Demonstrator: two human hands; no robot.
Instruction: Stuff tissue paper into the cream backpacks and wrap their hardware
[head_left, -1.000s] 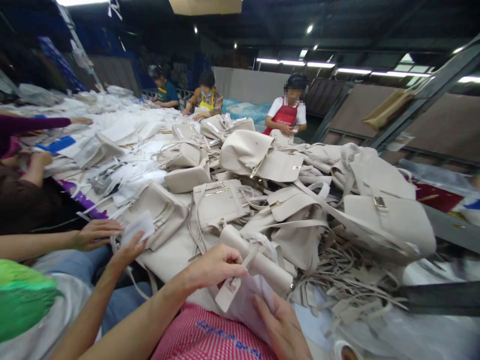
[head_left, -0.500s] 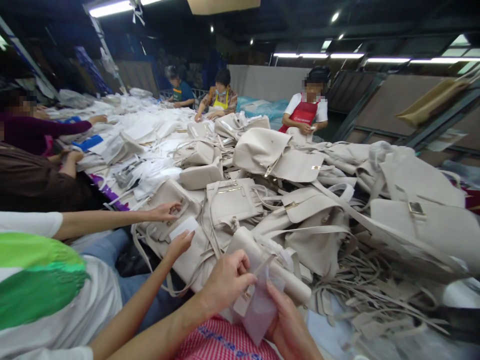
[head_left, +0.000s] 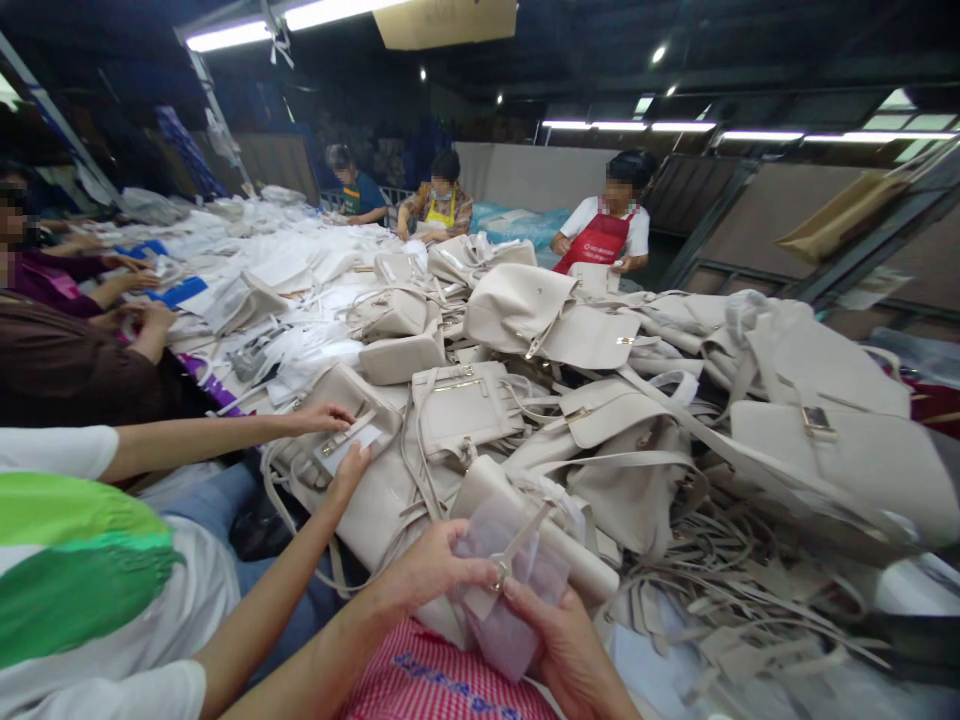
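A translucent whitish wrapping sheet (head_left: 517,640) lies behind a narrow beige strap (head_left: 527,530) with a gold-coloured buckle (head_left: 499,572), above my lap. My left hand (head_left: 431,568) is closed on the sheet's left edge, its thumb touching the buckle. From the right, my right hand (head_left: 559,635) grips the sheet, with its thumb at the buckle's lower right. Some of its fingers are hidden behind the sheet. Just beyond my hands lies a rolled beige bag piece (head_left: 577,570). A red-and-white checked cloth (head_left: 427,675) covers my lap.
Beige bags (head_left: 517,305) are heaped across the table, with loose straps (head_left: 750,590) at the right. Close on my left, a co-worker's hands (head_left: 352,460) hold a white card over a bag. Other people stand or sit around the table, one in a red apron (head_left: 600,240).
My left hand has moved down from above the strap to the sheet's left edge. The sheet now spreads out behind the buckle. The neighbour's card has moved left and down onto a bag.
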